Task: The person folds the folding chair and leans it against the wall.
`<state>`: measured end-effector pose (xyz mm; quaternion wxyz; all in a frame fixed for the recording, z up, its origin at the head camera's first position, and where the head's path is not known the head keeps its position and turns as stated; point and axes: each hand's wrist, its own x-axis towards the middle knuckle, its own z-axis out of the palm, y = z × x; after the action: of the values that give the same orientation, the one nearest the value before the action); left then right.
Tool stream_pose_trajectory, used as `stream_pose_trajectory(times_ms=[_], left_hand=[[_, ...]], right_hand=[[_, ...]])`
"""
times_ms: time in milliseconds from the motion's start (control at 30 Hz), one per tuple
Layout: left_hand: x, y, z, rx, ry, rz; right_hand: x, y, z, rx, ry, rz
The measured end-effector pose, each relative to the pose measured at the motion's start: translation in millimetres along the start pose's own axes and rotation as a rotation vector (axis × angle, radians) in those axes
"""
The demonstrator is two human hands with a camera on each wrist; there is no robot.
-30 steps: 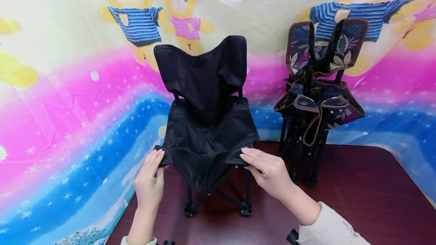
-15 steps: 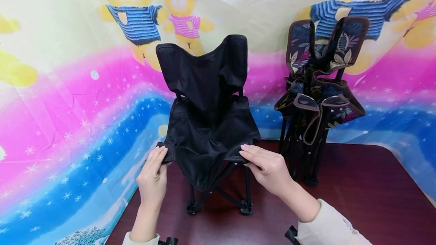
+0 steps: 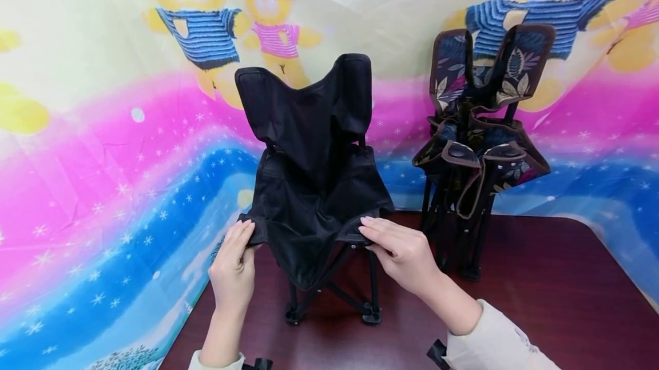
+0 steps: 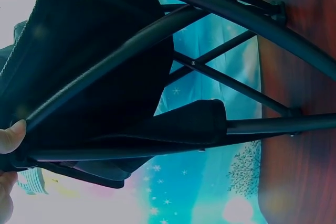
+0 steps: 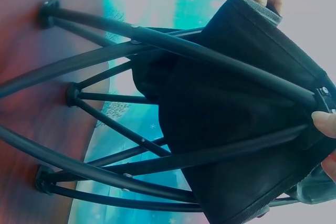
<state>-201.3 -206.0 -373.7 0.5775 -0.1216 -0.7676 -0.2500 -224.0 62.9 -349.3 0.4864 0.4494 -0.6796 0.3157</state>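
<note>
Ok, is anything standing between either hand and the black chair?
Nothing visible: the left hand and right hand grip the black chair directly at its front corners. The patterned chair stands off to the right, farther back.

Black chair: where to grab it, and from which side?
I'd take the black chair by its front seat corners, from the front, one of the hands per corner. They face the person, spread wide either side of the sagging seat cloth, and frame tubes run up to them, likely giving firmer hold. The left hand and right hand grip there now.
</note>
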Motion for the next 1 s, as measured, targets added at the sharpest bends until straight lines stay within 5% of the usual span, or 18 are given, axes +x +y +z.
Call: stream_pose_trajectory(times_ms=[1000], left_hand=[[6.7,14.9,6.7,-0.022,0.017,-0.013]], right_hand=[[8.2,-3.0,1.3,0.030,0.021,0.023]])
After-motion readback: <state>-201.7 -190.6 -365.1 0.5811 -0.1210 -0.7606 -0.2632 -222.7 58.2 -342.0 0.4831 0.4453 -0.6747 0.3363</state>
